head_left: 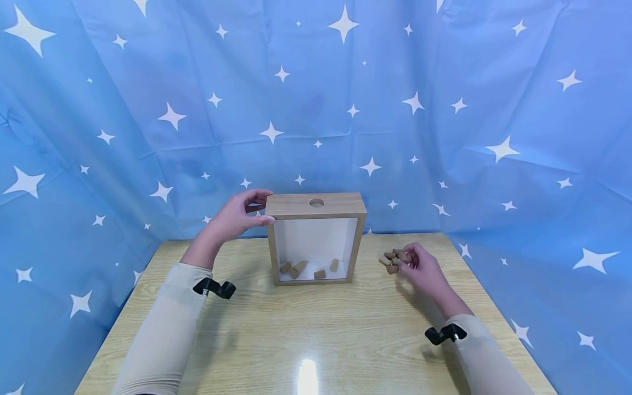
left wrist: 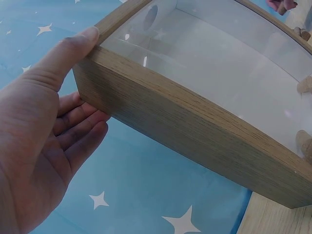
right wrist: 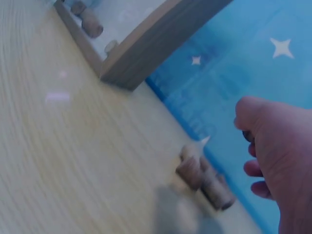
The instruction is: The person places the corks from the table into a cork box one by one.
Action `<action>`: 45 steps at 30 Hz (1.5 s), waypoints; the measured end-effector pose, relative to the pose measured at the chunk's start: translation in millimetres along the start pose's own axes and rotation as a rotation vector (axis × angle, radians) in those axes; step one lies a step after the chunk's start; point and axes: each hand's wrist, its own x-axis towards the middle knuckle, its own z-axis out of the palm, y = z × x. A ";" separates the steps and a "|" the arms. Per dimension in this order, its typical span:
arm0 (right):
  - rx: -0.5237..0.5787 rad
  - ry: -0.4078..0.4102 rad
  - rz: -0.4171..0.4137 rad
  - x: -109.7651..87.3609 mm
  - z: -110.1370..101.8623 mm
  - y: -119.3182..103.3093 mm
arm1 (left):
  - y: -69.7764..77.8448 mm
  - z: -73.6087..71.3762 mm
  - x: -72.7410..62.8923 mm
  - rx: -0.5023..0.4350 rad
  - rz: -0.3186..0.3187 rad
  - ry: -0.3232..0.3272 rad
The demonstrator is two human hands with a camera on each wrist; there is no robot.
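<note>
My left hand (head_left: 236,215) grips the top left corner of a wooden box frame (head_left: 316,206), thumb (left wrist: 73,51) on the front edge and fingers behind. The frame stands upright, with a clear front and a round hole (head_left: 317,203) in its top. Several corks (head_left: 320,274) lie inside along its bottom. To the right, my right hand (head_left: 422,269) is at a small pile of corks (head_left: 392,269) on the table. In the right wrist view, the end of a dark cork (right wrist: 247,136) shows between its thumb and curled fingers, mostly hidden by the hand.
The light wood table (head_left: 306,323) ends at the back near a blue star-patterned curtain (head_left: 316,109), which hangs behind and on both sides. Black wrist mounts sit on both sleeves. The cork pile (right wrist: 204,180) lies near the table's back edge, right of the box frame.
</note>
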 end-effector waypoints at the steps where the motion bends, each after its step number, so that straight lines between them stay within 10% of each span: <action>1: 0.002 0.005 -0.009 0.8 -1.1 -4.0 | 0.0 0.1 0.0 0.001 0.000 0.001; 45: -0.029 0.173 -0.427 42.8 -55.3 -129.2 | -0.8 -0.2 1.2 -0.001 0.026 -0.003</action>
